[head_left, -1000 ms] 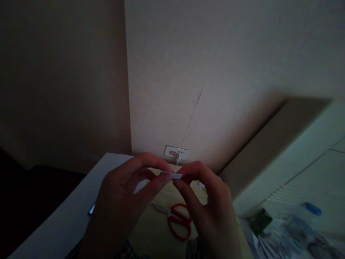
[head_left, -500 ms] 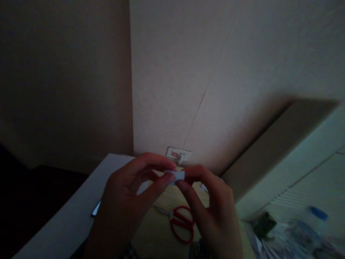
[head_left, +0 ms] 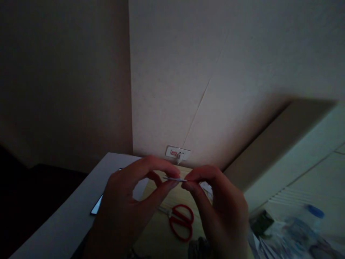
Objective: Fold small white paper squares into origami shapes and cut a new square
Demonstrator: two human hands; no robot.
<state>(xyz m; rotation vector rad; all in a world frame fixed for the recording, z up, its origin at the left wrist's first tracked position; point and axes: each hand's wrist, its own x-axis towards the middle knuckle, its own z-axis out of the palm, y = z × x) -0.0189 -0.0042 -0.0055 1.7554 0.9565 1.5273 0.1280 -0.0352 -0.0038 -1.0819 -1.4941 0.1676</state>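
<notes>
Both my hands are raised in front of me in a dim room. My left hand (head_left: 129, 205) and my right hand (head_left: 221, 212) pinch the two ends of a small white piece of paper (head_left: 175, 178) between thumb and fingertips. The paper is seen nearly edge-on, as a thin strip. Below the hands, red-handled scissors (head_left: 180, 219) lie on a light wooden tabletop (head_left: 161, 237).
A wall socket (head_left: 178, 153) with a red switch sits just above the table's far edge. A phone (head_left: 96, 208) lies on a white surface at left. At lower right are a clear bottle with a blue cap (head_left: 314, 211) and loose papers (head_left: 264, 244).
The paper has turned from showing a small white face to lying nearly edge-on between my fingertips. My hands have drifted slightly right and lower.
</notes>
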